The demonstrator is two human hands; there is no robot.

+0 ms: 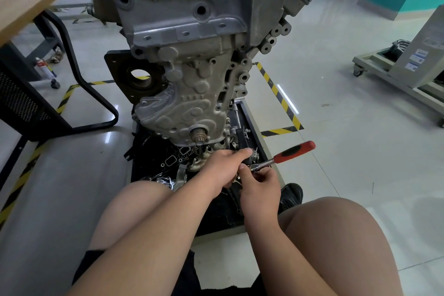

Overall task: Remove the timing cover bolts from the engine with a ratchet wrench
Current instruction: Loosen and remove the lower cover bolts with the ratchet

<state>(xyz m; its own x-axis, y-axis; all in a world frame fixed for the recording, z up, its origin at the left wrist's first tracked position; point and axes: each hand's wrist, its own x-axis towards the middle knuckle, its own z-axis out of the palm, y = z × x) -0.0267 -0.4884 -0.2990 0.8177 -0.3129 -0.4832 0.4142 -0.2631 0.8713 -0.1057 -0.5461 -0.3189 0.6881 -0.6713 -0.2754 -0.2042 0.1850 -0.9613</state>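
Both bare forearms reach out between the knees and meet in the middle. The left grip lies knuckles-up with its fingers bent down, and what they hold is hidden. Touching it on the right, the right grip pinches the ratchet wrench at its head.

The person's arms are bare, and so are the left hand and right hand. The knees are bare too. The person wears black shorts and a black shoe.
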